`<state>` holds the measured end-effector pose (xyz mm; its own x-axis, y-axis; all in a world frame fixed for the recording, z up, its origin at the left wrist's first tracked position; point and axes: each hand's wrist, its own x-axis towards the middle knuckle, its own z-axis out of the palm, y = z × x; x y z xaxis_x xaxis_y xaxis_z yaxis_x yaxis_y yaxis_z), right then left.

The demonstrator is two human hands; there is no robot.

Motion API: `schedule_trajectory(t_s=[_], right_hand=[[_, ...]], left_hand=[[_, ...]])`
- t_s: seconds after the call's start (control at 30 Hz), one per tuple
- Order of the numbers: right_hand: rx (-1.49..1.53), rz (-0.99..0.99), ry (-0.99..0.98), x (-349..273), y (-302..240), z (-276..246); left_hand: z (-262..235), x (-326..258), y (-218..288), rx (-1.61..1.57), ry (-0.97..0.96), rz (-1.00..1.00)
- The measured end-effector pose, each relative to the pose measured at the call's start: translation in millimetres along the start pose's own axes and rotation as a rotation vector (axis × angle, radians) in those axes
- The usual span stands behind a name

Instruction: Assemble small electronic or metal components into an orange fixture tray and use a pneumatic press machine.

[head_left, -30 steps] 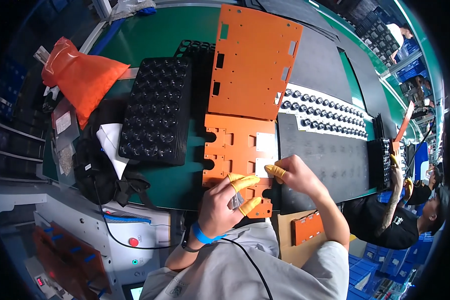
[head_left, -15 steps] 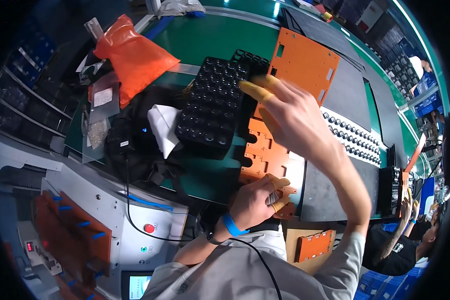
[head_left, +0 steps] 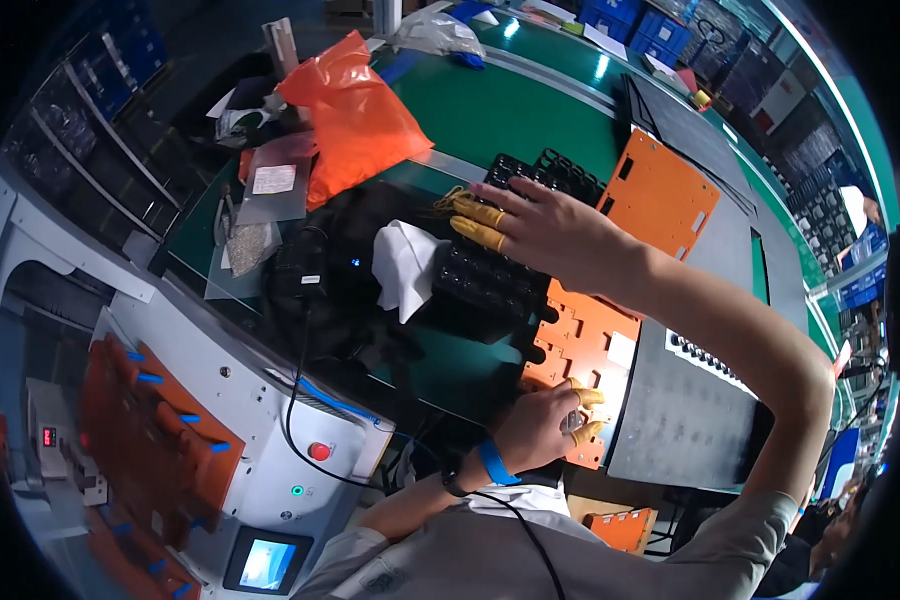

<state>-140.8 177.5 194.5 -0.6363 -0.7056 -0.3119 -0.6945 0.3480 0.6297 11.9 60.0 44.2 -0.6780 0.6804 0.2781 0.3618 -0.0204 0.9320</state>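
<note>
My right hand point(head_left: 545, 235) reaches across a black tray point(head_left: 490, 290) with rows of round pockets. Its fingers are stretched out and partly cover the tray, and yellow finger cots sit on some of them. Just beyond the fingertips is a small yellow bundle point(head_left: 448, 203). My left hand point(head_left: 542, 432), also in yellow finger cots, is curled at the near end of a notched orange plate point(head_left: 572, 335). A small greyish piece shows between its fingers, too small to name. A white cloth point(head_left: 402, 275) lies left of the tray.
Beyond the tray lie a flat orange plate point(head_left: 660, 195) and an orange bag point(head_left: 355, 120). A dark panel point(head_left: 660, 420) sits to the right, beside a white strip with rows of round black parts point(head_left: 705, 358). A machine with a red button point(head_left: 319, 451) stands at the near left.
My right hand has moved left over the black tray toward the yellow bundle. My left hand stays at the notched plate. The whole view has shifted, so the bench sits farther right.
</note>
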Motion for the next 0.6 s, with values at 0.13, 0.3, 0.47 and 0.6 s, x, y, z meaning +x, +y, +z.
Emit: schedule_trajectory(t_s=[0.13,0.3,0.47,0.6], right_hand=[[0.031,-0.046,-0.076,6.5,3.2,-11.5],[-0.006,-0.049,-0.047,5.2,1.4,-11.7],[-0.004,-0.053,0.047,0.2,3.9,-2.6],[0.051,-0.048,0.213,-8.3,8.2,6.6]], left_hand=[[1.4,-0.4,-2.4,0.017,0.029,0.028],[4.5,-1.3,-4.1,0.006,0.01,0.02],[6.3,-0.6,-4.2,-0.015,0.033,0.037],[5.5,-0.6,-1.7,-0.049,0.01,-0.054]])
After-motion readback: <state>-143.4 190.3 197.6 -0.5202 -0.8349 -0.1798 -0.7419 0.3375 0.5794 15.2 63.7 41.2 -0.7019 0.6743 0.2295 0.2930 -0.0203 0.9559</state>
